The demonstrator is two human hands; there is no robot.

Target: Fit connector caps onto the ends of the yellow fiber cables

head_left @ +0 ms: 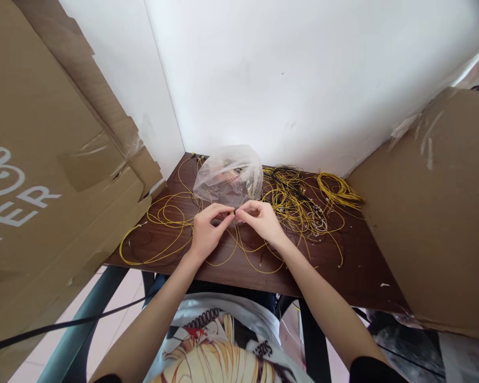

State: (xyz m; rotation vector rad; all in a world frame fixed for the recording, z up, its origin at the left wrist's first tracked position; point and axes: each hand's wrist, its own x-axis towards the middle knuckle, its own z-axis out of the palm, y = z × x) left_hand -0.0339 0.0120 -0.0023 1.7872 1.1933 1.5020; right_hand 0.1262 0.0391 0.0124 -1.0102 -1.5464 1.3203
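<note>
Nearest the camera is a printed white shirt (219, 346), with two bare forearms reaching forward from it over the edge of the desk (359, 266), a dark brown wooden top. A single black cable (64, 323) hangs slack below the desk's left corner.

The left hand (205, 231) and the right hand (263, 221) meet at the middle of the desk, fingertips almost touching. Both sets of fingers are pinched on the same yellow wire (234, 213), thumb against forefinger. The wire is very thin and bright yellow, with a small dark end showing between the two pinches. Its slack falls toward the desk under the hands, among other strands.

To the left lie loose yellow loops (163, 223), spread flat; the strands overlap too much to count. Just behind the hands stands one clear plastic bag (229, 175), crumpled, its contents too blurred to tell. To its right is one dense tangle of yellow and black wires (295, 205), and beyond that one tidier yellow coil (337, 190).

Two cardboard sheets flank the desk, one on the left (43, 186) and one on the right (435, 213). A white wall (283, 80) closes the corner behind.
</note>
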